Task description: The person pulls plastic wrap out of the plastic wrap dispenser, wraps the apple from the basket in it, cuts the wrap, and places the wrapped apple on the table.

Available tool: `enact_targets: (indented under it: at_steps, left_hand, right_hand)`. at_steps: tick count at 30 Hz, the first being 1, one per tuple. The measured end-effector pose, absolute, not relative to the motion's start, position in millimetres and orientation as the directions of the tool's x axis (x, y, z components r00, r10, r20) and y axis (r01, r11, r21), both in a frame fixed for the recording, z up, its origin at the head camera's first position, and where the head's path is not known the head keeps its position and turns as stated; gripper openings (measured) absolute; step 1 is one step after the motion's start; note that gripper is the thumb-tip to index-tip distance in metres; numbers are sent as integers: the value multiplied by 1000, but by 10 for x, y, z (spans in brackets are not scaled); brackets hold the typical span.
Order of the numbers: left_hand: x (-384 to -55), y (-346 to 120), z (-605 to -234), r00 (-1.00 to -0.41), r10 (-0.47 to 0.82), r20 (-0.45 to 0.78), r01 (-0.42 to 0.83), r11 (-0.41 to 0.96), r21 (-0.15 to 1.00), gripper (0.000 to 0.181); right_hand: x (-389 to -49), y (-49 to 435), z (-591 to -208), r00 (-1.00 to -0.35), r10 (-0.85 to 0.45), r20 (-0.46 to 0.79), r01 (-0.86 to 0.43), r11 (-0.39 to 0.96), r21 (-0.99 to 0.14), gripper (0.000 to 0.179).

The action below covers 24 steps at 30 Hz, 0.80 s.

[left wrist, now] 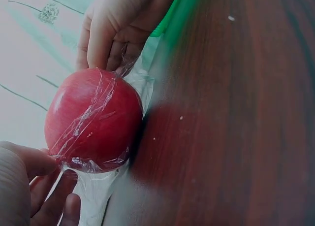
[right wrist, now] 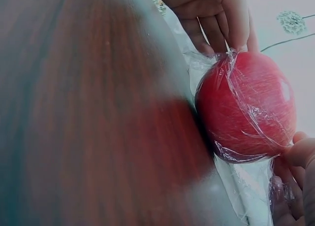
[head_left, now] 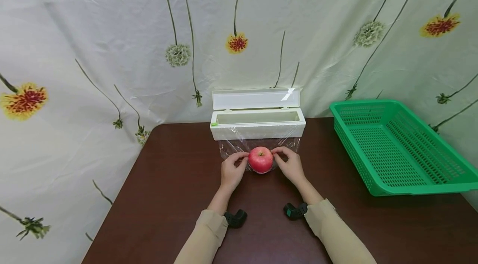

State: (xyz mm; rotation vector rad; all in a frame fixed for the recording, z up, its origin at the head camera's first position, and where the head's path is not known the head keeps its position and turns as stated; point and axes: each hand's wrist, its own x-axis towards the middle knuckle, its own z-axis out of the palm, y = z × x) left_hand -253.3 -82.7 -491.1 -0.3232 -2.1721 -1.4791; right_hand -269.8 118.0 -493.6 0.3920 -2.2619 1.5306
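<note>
A red apple (head_left: 260,160) sits on the table with clear plastic wrap (left wrist: 93,110) drawn over its near side. On its left, my left hand (head_left: 232,169) pinches the wrap between thumb and fingertips, right against the apple. My right hand (head_left: 291,166) does likewise on the right side, and bunched film (right wrist: 280,186) shows at its fingers in the right wrist view. Behind the apple, the sheet of film (head_left: 237,145) stretches back to a white wrap dispenser box (head_left: 257,132), whose lid (head_left: 257,99) stands raised.
A green plastic basket (head_left: 384,185) stands at the right of the dark brown table (head_left: 171,197). A flower-patterned cloth (head_left: 149,19) hangs behind the table. Black wrist devices (head_left: 236,218) sit below both hands, near the beige sleeves.
</note>
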Motion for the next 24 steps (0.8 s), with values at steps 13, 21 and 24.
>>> enact_targets:
  at_steps: [13,21,24]
  left_hand:
    - [-2462,-895,-4915,-859,65,508,488,404,773,30]
    - [-2448,-902,-4909,-855,173,489,514,412,752,60]
    - [-2452,-903,-4907,-866,187,464,498,414,762,64]
  right_hand:
    - [-2512,1229,-4766,-799,-213,562,-599,349,-720,34]
    - [-2508,1302,-4833,-834,-296,465,-549,366,-752,55]
    - [-2555,1335,-4906,-858,-302,416,-509,391,-767,62]
